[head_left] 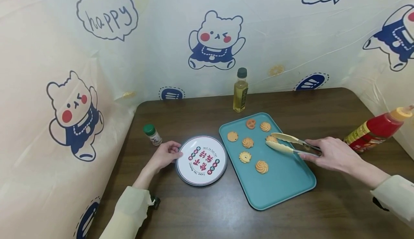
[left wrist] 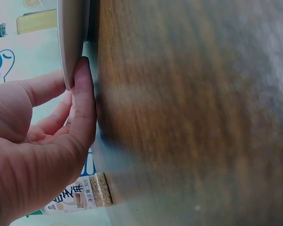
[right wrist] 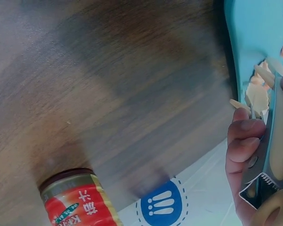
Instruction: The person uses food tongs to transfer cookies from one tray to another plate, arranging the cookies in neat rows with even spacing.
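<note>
My left hand point(head_left: 166, 155) holds the left rim of a white printed plate point(head_left: 202, 160) that lies flat on the table. In the left wrist view the thumb point(left wrist: 85, 99) and a finger pinch the plate's edge point(left wrist: 70, 42). My right hand point(head_left: 331, 154) grips cream-coloured tongs point(head_left: 289, 145) over a teal tray point(head_left: 284, 181). The tong tips stand apart on either side of a swirl cookie point(head_left: 271, 138) near the tray's right edge. Several more cookies point(head_left: 248, 142) lie on the tray. In the right wrist view my fingers point(right wrist: 245, 136) wrap the tongs point(right wrist: 279, 127).
An oil bottle point(head_left: 240, 90) stands behind the tray. A small green-capped spice jar point(head_left: 152, 134) is just beyond my left hand. A red sauce bottle point(head_left: 376, 128) leans at the right table edge. Printed sheets wall in the table on three sides.
</note>
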A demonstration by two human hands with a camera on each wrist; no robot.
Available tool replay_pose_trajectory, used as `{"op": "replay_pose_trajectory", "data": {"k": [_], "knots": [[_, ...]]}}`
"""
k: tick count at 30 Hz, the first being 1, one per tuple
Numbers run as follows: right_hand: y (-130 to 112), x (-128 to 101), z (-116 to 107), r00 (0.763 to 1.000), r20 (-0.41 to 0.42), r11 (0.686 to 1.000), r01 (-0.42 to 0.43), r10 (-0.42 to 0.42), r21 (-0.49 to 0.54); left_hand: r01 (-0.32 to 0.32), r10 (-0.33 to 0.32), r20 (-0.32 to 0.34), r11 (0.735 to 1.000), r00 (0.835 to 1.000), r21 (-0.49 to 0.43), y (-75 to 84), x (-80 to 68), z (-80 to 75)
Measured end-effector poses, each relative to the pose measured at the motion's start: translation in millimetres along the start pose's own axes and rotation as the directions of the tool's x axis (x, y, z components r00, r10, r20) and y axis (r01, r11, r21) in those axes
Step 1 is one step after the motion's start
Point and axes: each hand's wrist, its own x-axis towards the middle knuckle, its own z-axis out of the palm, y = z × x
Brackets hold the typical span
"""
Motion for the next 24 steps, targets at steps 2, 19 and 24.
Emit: {"op": "replay_pose_trajectory", "data": {"k": [2,19,24], "knots": [[-1,0,-1,1.000,-0.011,1.000,0.005,-0.005,0.001,0.002,-0.002,-0.001,1.000,1.000,-0.003,0.7,-0.1,0.0],[-38,33,-11,0.992,-0.065,0.993,0.109,-0.106,0.047,-0.006,0.006,-0.003,1.000,1.000,-0.009,0.7,-0.5,-0.1],[-52,47,-8,0.989,-0.051,0.988,0.142,-0.139,0.059,-0.016,0.016,-0.004,1.000,1.000,-0.015,1.2,0.0,0.8]]}}
